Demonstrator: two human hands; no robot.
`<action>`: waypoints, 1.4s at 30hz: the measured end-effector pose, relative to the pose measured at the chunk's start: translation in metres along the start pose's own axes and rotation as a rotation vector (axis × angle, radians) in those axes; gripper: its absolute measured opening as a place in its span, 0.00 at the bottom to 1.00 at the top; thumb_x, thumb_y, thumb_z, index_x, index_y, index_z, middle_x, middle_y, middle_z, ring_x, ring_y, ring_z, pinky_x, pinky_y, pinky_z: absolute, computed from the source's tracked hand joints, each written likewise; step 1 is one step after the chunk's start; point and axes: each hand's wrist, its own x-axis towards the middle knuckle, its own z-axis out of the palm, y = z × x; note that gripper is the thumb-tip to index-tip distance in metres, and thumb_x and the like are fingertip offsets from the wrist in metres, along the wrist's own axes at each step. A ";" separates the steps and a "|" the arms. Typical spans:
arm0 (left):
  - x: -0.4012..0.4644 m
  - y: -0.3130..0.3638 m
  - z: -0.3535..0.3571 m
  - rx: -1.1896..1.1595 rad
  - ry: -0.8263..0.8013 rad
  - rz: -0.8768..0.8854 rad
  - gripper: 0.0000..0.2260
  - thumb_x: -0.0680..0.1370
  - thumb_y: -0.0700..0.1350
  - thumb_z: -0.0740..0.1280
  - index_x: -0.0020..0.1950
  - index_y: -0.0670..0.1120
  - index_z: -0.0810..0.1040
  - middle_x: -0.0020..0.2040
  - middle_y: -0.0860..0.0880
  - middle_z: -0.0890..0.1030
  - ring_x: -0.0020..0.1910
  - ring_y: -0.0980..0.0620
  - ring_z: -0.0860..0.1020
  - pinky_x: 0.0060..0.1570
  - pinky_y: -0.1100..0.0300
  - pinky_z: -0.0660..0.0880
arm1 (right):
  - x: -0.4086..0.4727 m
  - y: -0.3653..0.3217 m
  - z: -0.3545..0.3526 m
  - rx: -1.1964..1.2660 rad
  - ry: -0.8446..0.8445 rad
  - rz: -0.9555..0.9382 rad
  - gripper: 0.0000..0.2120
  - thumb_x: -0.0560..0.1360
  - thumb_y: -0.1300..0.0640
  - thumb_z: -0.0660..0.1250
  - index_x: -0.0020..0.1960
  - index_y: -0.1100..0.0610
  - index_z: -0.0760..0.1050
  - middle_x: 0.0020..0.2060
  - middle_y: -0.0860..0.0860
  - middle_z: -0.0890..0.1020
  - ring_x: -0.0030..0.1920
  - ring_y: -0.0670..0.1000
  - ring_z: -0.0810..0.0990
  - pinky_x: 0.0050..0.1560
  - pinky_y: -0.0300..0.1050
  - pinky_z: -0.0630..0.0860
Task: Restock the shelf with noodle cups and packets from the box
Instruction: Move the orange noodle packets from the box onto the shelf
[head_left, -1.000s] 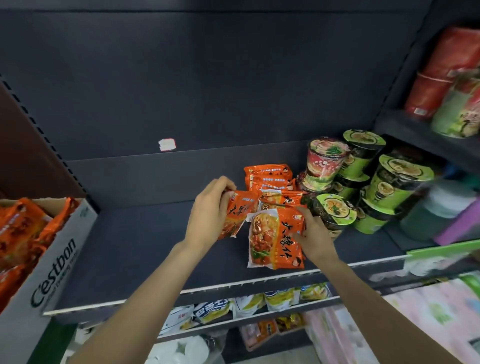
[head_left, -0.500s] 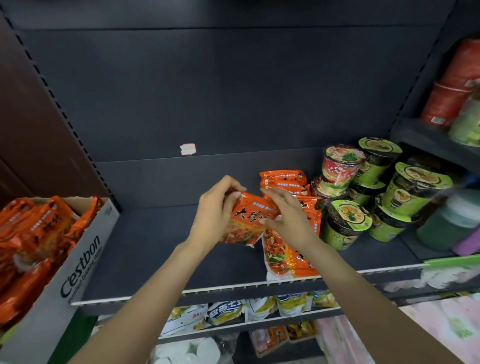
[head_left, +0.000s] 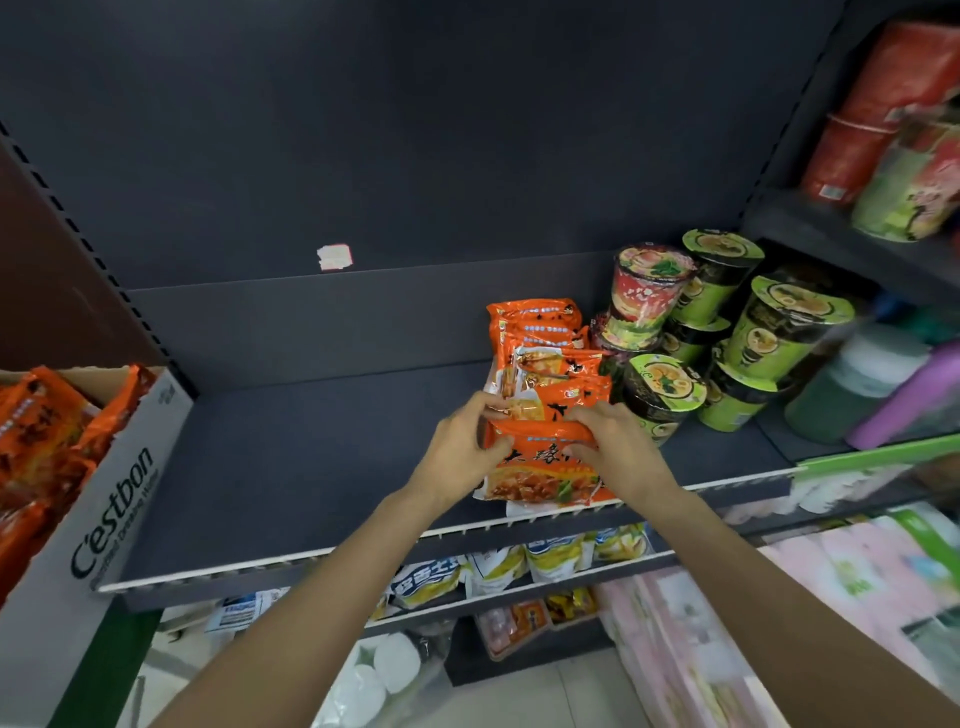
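Head view: the dark shelf spans the frame, the box of orange packets at its left end. Green noodle cups stand right. Left hand and right hand both clasp the front packet near the shelf's front edge.
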 end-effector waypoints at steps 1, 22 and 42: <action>0.001 -0.003 0.004 0.045 -0.038 -0.002 0.15 0.75 0.40 0.69 0.60 0.50 0.72 0.57 0.52 0.77 0.50 0.53 0.77 0.48 0.67 0.73 | 0.000 0.002 0.002 -0.020 0.009 -0.004 0.16 0.75 0.56 0.68 0.62 0.54 0.73 0.52 0.53 0.75 0.57 0.55 0.69 0.52 0.48 0.70; 0.034 -0.007 0.055 0.190 -0.072 -0.058 0.12 0.73 0.37 0.71 0.56 0.45 0.79 0.52 0.45 0.79 0.47 0.50 0.77 0.46 0.64 0.72 | 0.017 0.041 0.005 -0.405 -0.072 -0.038 0.23 0.74 0.59 0.69 0.67 0.51 0.68 0.58 0.52 0.73 0.61 0.53 0.69 0.58 0.49 0.69; 0.055 -0.009 0.054 0.307 -0.076 -0.161 0.16 0.74 0.42 0.70 0.62 0.50 0.76 0.60 0.48 0.74 0.56 0.49 0.76 0.54 0.53 0.76 | 0.038 0.046 0.004 -0.391 -0.118 -0.057 0.19 0.76 0.54 0.66 0.66 0.54 0.71 0.64 0.51 0.70 0.66 0.52 0.65 0.64 0.50 0.64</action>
